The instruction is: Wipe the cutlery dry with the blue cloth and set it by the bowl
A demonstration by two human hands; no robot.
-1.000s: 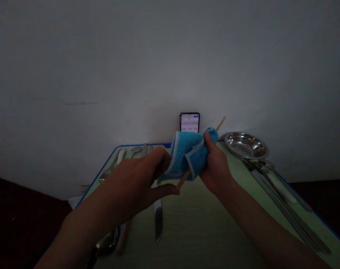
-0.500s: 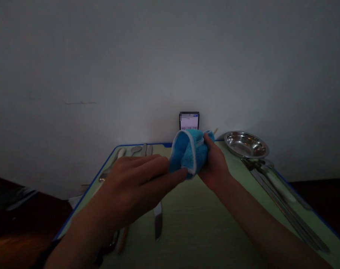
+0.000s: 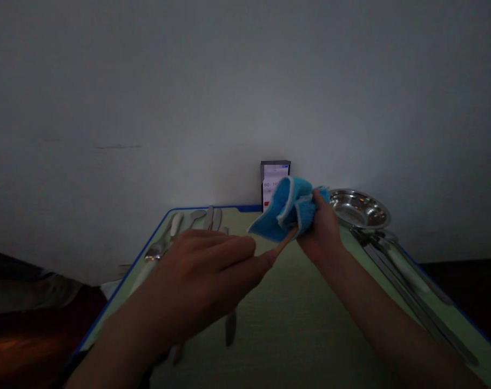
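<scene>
My left hand (image 3: pixel 213 270) pinches the end of a thin wooden-looking handle (image 3: pixel 288 239) between thumb and fingers. The rest of that utensil runs into a folded blue cloth (image 3: pixel 296 202) with white edging, so its kind is hidden. My right hand (image 3: pixel 322 227) is closed around the cloth, bunching it about the utensil. One corner of the cloth hangs loose toward the left hand. Both hands are held up over the middle of the table.
On the pale green table (image 3: pixel 294 324) with a blue rim, knives, spoons and other cutlery (image 3: pixel 158 248) lie at the left. A table knife (image 3: pixel 230 327) rests below my left hand. Several utensils (image 3: pixel 407 292) lie at the right, near a steel bowl (image 3: pixel 358 209). A phone (image 3: pixel 274 173) leans on the wall.
The cloth and right hand have moved slightly up and right. The left hand, which was at the cloth's edge, now grips the handle, which shows between the hands.
</scene>
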